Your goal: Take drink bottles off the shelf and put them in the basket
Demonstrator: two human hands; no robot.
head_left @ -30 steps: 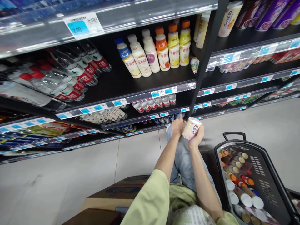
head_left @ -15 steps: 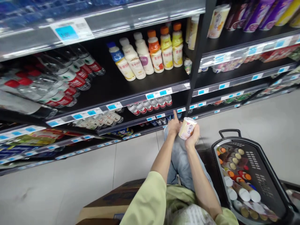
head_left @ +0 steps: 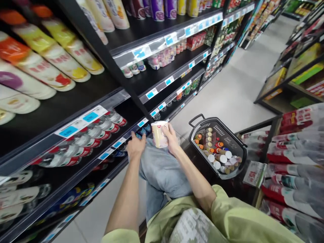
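Observation:
My right hand point(head_left: 171, 139) grips a cream-coloured drink cup point(head_left: 159, 134) with a white lid, held upright over my knee in blue jeans point(head_left: 162, 168). Just left of the cup, my left hand point(head_left: 136, 146) rests on the knee near the lower shelf edge, fingers loosely bent and holding nothing. To the right of the cup a black shopping basket point(head_left: 229, 135) sits on the floor, filled with several small bottles and cups.
Black shelves point(head_left: 157, 44) on the left carry milk drink bottles, tall cups and red-labelled water bottles behind blue price tags. Packs of red-labelled bottles point(head_left: 293, 152) are stacked at the right. A tiled aisle point(head_left: 238, 91) runs ahead between racks.
The view has swung right and down the aisle. My left hand, which was pointing a finger at the shelf, has dropped back onto the knee. The cup stays in my right hand.

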